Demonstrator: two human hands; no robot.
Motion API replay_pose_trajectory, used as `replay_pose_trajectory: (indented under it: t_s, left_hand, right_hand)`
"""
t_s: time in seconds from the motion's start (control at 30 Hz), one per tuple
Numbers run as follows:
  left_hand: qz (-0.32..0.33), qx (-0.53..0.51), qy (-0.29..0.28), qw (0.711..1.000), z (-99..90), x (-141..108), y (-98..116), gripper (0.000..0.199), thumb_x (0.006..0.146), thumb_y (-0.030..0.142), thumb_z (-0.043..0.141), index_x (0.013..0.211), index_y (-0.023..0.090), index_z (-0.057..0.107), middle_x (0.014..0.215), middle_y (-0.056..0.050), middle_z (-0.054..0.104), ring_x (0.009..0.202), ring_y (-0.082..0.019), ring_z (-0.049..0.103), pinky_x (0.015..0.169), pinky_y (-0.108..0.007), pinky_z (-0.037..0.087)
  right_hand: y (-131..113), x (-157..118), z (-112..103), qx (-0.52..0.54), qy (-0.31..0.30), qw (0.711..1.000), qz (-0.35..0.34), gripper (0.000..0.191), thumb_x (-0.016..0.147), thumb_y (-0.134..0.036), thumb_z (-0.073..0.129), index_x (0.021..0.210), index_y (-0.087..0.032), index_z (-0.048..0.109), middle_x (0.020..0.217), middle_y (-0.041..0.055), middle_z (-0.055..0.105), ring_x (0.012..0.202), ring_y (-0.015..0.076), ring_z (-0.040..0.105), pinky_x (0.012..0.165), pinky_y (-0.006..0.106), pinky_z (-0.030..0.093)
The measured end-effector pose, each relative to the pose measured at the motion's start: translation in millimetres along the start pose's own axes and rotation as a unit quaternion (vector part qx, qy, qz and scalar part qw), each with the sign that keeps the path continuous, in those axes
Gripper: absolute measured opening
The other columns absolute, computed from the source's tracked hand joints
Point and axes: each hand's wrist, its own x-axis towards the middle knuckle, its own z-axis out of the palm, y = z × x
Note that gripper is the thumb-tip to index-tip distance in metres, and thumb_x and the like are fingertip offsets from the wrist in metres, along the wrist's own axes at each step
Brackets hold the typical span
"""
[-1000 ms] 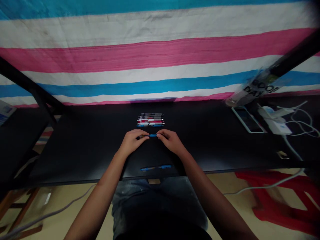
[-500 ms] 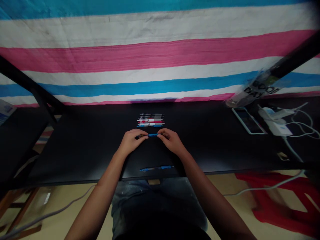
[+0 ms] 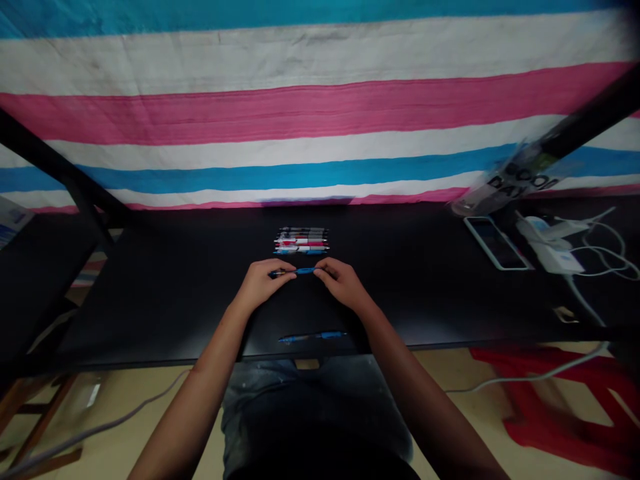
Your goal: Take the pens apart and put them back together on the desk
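Desk nook, perhaps home: black table [image 3: 425, 287], striped sheet [image 3: 300, 110], phone [image 3: 496, 243], power strip [image 3: 555, 253].

Bare arms [image 3: 197, 387] angled inward, left hand [image 3: 261, 283] near right hand [image 3: 343, 280], both pinching

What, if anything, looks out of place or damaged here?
One blue pen lies alone near the front edge of the black table, which looks odd beside the neat row of pens farther back. I see no spill or breakage.
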Motion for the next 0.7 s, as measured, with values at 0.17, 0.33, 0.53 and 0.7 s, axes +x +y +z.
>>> replay_pose_trajectory:
  t_s: [0.17,0.33,0.53,0.7]
  left_hand:
    - [0.005,-0.005,-0.011,1.000,1.8,-0.6,0.5,0.013,0.088,0.032,0.076,0.094,0.020,0.078,0.092,-0.005,0.079,0.084,-0.020,0.074,0.079,-0.030,0.057]
    - [0.012,-0.007,0.001,1.000,1.8,0.4,1.9,0.013,0.087,0.032,0.076,0.093,0.020,0.078,0.091,-0.005,0.079,0.083,-0.020,0.074,0.080,-0.031,0.058]
    - [0.005,0.007,-0.005,1.000,0.2,0.2,1.7,0.013,0.090,0.032,0.074,0.093,0.020,0.078,0.092,-0.005,0.079,0.084,-0.020,0.074,0.076,-0.029,0.057]
    - [-0.014,-0.018,-0.001,1.000,0.7,0.3,7.2,0.015,0.088,0.035,0.075,0.090,0.020,0.079,0.091,-0.005,0.079,0.083,-0.020,0.074,0.077,-0.029,0.057]
  right_hand:
    - [-4.1,0.8,-2.4,-0.012,-0.011,1.000,-0.003,0.038,0.098,-0.042,0.050,0.068,-0.020,0.058,0.062,0.0000,0.053,0.062,0.0147,0.051,0.061,0.028,0.040]
    - [-2.3,0.4,-0.8,-0.006,-0.010,1.000,0.015,0.040,0.098,-0.046,0.049,0.070,-0.020,0.059,0.061,-0.0003,0.053,0.060,0.0144,0.050,0.059,0.027,0.039]
    - [1.1,-0.6,0.7,0.010,-0.010,1.000,0.009,0.019,0.091,-0.039,0.062,0.092,-0.020,0.064,0.071,-0.0012,0.058,0.062,0.0134,0.051,0.060,0.026,0.040]
    - [-1.1,0.8,-1.8,-0.016,-0.012,1.000,-0.017,0.022,0.093,-0.036,0.056,0.080,-0.020,0.064,0.071,0.0004,0.059,0.065,0.0146,0.052,0.063,0.027,0.040]
